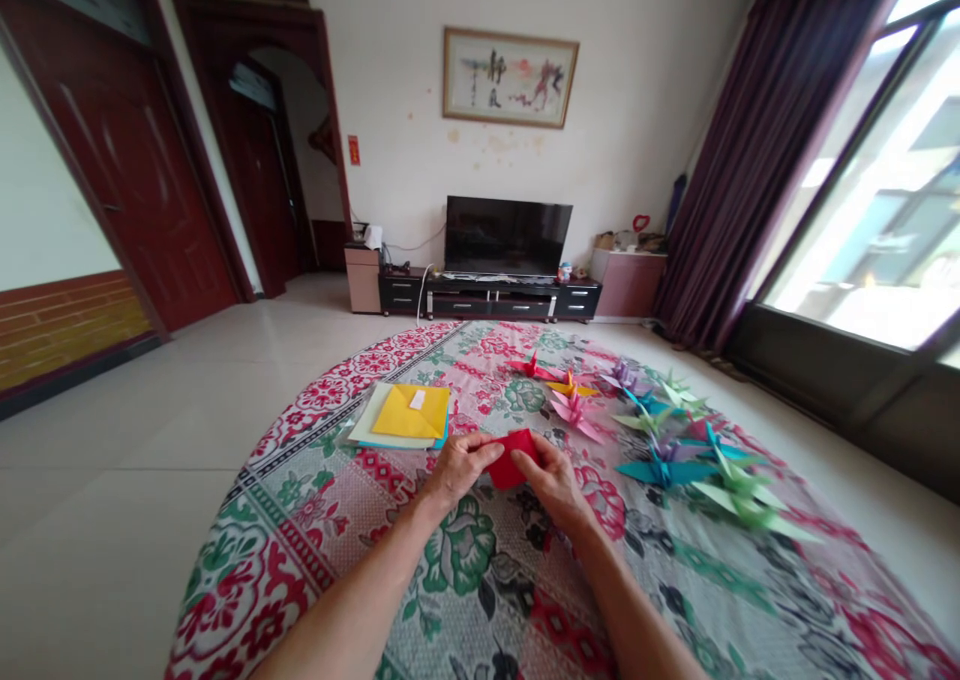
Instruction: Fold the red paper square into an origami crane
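Observation:
A small folded piece of red paper (508,468) is held between both hands, over the middle of the patterned tablecloth (459,550). My left hand (463,465) pinches its left edge, thumb on top. On the opposite side, my right hand (550,472) grips the paper with the thumb across its face. The fingers behind the sheet are partly hidden. Left of the hands lies a stack of coloured paper, with a yellow sheet (397,418) on top and pale and blue sheets beneath. A pink paper crane (576,412) sits just beyond my right hand.
Several folded paper cranes in blue, green, purple and red spread over the table's right side, among them a blue crane (666,468) and a green crane (746,495). Beyond the round table stand a television (508,235) and a low cabinet (517,306). A dark curtain (739,150) hangs at right.

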Demonstrator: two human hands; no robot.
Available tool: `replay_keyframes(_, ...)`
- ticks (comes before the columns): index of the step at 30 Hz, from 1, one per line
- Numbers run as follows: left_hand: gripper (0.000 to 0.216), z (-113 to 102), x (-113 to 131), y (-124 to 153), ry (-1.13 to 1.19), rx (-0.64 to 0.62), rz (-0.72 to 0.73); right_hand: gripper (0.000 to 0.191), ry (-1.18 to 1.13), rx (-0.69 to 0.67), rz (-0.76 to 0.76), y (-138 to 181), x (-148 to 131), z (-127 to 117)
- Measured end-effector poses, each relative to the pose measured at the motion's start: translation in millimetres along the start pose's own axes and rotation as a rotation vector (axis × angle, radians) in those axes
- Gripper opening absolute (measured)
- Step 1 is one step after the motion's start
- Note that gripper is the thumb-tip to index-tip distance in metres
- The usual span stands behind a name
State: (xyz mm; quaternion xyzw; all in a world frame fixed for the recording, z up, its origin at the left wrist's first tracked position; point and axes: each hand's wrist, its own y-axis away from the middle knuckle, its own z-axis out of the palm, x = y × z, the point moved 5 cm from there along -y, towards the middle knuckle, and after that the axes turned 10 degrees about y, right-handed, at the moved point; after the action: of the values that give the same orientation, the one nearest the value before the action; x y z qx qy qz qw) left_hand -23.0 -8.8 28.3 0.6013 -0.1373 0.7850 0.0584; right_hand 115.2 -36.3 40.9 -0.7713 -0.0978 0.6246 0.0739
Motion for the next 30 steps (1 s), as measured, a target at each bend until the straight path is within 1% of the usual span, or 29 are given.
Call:
replay_keyframes(6, 0.025, 5, 9, 3, -0.119, 0.004, 0.056, 0.034, -0.03, 0.02, 0.054, 4, -5, -3)
replay_keyframes(9, 0.023, 5, 5, 3, -0.105, 0.022, 0.042, 0.033, -0.041, 0.018, 0.069, 5, -5, -2)
replay_keyframes(11, 0.022, 4, 1, 3, -0.072, 0.041, 0.016, 0.035, -0.079, 0.047, 0.084, 4, -2, -3)
replay_keyframes(14, 0.024, 2, -5, 2, 0.002, 0.096, -0.047, 0.044, -0.174, 0.087, 0.15, 1, 6, -5)
replay_keyframes(17, 0.026, -1, -6, 1, 0.035, 0.186, -0.087, 0.055, -0.263, 0.038, 0.227, 0, 14, -3)
replay_keyframes(19, 0.024, -2, -6, 1, 0.026, 0.24, -0.092, 0.055, -0.316, 0.013, 0.24, 0, 17, -2)
replay_keyframes(22, 0.025, -3, -8, 0, 0.045, 0.274, -0.143, 0.051, -0.361, -0.014, 0.228, 0, 19, 1)
replay_keyframes(24, 0.028, -4, -10, 0, 0.067, 0.264, -0.189, 0.047, -0.363, -0.028, 0.217, 0, 20, 3)
replay_keyframes(28, 0.038, -1, -13, 0, 0.141, 0.154, -0.277, 0.042, -0.314, -0.043, 0.185, -1, 18, 9)
replay_keyframes(30, 0.039, -1, -13, 0, 0.165, 0.128, -0.299, 0.043, -0.278, -0.051, 0.169, -2, 15, 12)
